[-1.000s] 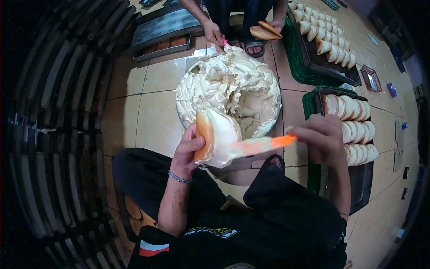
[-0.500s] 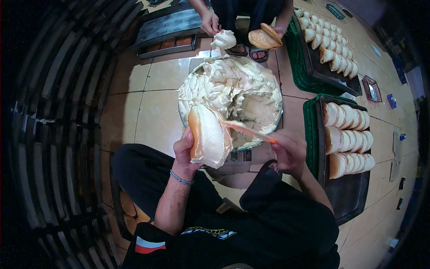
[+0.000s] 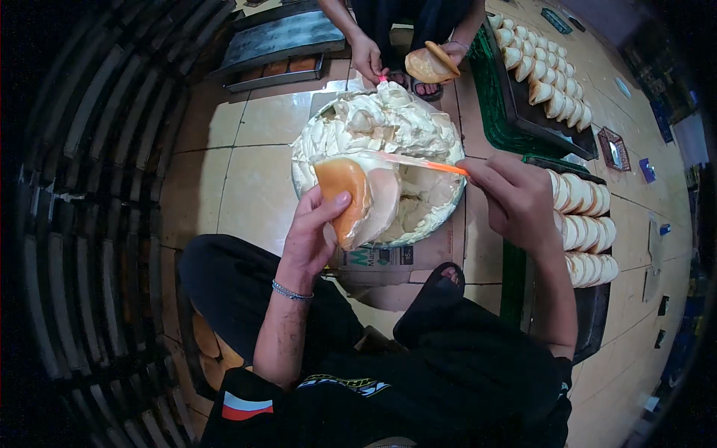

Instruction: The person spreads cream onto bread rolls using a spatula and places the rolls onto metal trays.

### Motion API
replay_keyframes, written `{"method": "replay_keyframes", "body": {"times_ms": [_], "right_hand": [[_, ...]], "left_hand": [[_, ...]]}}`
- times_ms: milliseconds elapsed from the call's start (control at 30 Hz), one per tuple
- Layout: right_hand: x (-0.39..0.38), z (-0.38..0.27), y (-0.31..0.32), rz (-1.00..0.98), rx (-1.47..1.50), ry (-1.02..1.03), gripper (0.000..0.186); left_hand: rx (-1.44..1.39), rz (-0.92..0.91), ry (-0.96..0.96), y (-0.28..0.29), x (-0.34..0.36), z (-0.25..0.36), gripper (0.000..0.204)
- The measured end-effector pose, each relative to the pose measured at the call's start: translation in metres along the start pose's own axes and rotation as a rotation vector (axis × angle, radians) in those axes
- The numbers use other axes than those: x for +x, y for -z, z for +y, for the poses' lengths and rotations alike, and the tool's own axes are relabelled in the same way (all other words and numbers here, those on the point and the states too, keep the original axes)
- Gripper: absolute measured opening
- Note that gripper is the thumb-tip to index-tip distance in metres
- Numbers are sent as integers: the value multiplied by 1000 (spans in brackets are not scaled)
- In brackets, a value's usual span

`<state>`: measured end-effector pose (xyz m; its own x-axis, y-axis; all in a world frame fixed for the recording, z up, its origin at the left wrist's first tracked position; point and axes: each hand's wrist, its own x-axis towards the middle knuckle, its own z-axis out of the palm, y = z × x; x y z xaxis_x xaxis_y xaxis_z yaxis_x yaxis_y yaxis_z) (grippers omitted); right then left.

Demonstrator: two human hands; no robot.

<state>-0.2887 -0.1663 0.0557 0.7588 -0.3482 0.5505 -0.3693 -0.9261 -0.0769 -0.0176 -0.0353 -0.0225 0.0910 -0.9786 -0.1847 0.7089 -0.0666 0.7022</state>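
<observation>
My left hand [image 3: 312, 224] grips a cream-filled bun [image 3: 345, 196], its golden crust turned toward me and its pale cream side to the right. In my right hand [image 3: 515, 198] is a spatula with an orange handle [image 3: 441, 166]. Its cream-smeared blade crosses the bun's upper edge, over a large round basin heaped with whipped cream [image 3: 433, 134]. A hollow is scooped in the cream on the near right. Across the basin, a co-worker's one hand [image 3: 366, 58] holds a pink-handled tool at the cream; the other holds an opened bun [image 3: 432, 63].
On the right, a dark tray [image 3: 590, 313] carries rows of filled buns; another tray [image 3: 515, 112] with more stands beyond it. Dark slatted racks [image 3: 97, 209] line the left. Near my left knee lies a pan of plain buns [image 3: 209, 340]. Metal trays [image 3: 280, 45] sit at the far left.
I have turned the bun so its crust shows more, and my right hand has risen to the right with the spatula. The co-worker's tool has come down to the cream.
</observation>
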Motion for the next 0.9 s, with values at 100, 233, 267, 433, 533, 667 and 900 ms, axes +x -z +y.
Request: {"method": "replay_keyframes", "body": {"times_ms": [100,233,267,433,533,667,900], "right_hand": [[4,-2,-2,-84,-39,38,44],[-9,-13,-8,-97,-97,61,50],[-11,-18,-11,-98,-90,66,50],[-28,-44,-28,-79,-78,45,49],[-37,-55,-42,-46,-76,69,48],[-45,-69,-47,-41,2,62,44],[-29,-51,-51,83,478,-255,31]], "left_hand": [[58,0,7,-2,0,2,34],[20,57,-44,-1,1,2,32],[9,98,-64,0,1,2,31],[-40,230,-93,-1,-1,6,29],[-63,315,-140,0,3,2,29],[-118,360,-212,1,4,3,31],[-67,306,-140,0,2,3,33]]}}
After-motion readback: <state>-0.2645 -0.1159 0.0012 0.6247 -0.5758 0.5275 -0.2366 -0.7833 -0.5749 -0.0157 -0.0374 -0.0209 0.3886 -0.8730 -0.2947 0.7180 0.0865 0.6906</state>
